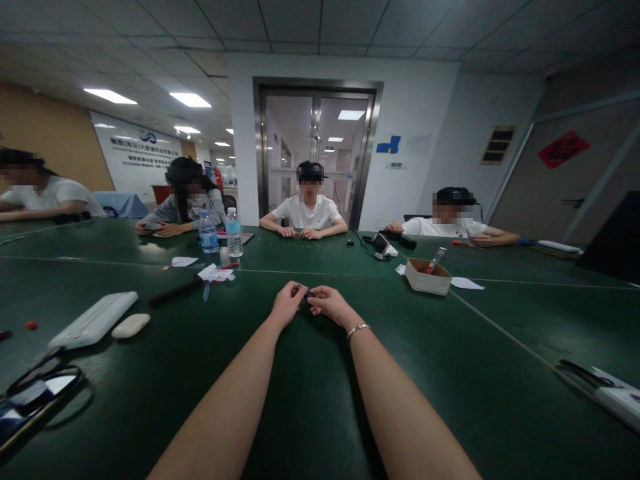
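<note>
Over the green table (310, 373), my left hand (288, 303) and my right hand (331, 305) meet in front of me. Between their fingertips is a small dark object (309, 294), too small and too covered by the fingers to name. The thumb and fingers of each hand are pinched at it, the left from one side and the right from the other. A silver bracelet (358, 330) circles my right wrist.
A small box (427, 283) with a red-handled tool stands ahead to the right. Two water bottles (233, 233), papers (215, 273) and a long black item (175, 291) lie to the left, near a white case (95, 320) and mouse (131, 326). Several people sit opposite.
</note>
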Available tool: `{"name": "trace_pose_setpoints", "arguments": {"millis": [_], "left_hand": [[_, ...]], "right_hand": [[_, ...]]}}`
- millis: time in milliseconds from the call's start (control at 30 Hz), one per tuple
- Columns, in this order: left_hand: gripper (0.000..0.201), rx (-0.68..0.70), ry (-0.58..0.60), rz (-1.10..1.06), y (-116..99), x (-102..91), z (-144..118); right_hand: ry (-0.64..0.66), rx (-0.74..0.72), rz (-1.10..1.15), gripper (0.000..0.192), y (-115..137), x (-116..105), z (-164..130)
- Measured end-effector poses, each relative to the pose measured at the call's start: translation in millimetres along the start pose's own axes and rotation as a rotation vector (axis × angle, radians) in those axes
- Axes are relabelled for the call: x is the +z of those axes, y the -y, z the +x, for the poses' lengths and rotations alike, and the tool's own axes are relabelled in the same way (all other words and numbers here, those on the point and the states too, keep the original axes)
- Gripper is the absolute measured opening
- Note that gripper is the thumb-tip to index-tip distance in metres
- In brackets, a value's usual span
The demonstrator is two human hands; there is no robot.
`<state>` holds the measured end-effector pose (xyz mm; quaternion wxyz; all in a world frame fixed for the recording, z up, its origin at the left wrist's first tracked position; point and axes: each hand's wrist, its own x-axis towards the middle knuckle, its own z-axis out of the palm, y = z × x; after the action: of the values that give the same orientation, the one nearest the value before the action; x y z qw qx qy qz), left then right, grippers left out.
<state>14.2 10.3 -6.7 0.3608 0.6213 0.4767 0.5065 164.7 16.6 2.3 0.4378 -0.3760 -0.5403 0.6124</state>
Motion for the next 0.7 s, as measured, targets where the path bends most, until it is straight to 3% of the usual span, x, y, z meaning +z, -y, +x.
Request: {"name": "trace_pose_setpoints", "arguments": {"millis": [200, 367, 433, 567, 700], "left_hand": [[0.031, 0.046, 0.004, 0.030, -3.5, 0.1, -4.2], [0.024, 0.111, -0.037, 0.159, -3.8, -2.3, -5.4], [0.021, 0.118, -0.041, 0.219, -6.3, -3.9, -6.5], [0.020, 0.054, 0.036, 0.244, -16.9, -15.2, -14.3], [0.027, -0.195, 0.146, 0.114, -30.1, -52.5, -37.6]], "right_hand": [[-0.116, -0.072, -0.262, 0.035, -6.1, 11.5, 2.5], [-0.344, -0.250, -0.809, 0.033, -6.6, 22.5, -1.7], [-0.368, -0.276, -0.980, 0.032, -4.5, 26.9, -3.5], [-0.243, -0.224, -1.024, 0.036, 9.2, 29.9, -15.6], [0.032, -0.146, -0.996, 0.029, 43.7, 14.4, -60.7]]}}
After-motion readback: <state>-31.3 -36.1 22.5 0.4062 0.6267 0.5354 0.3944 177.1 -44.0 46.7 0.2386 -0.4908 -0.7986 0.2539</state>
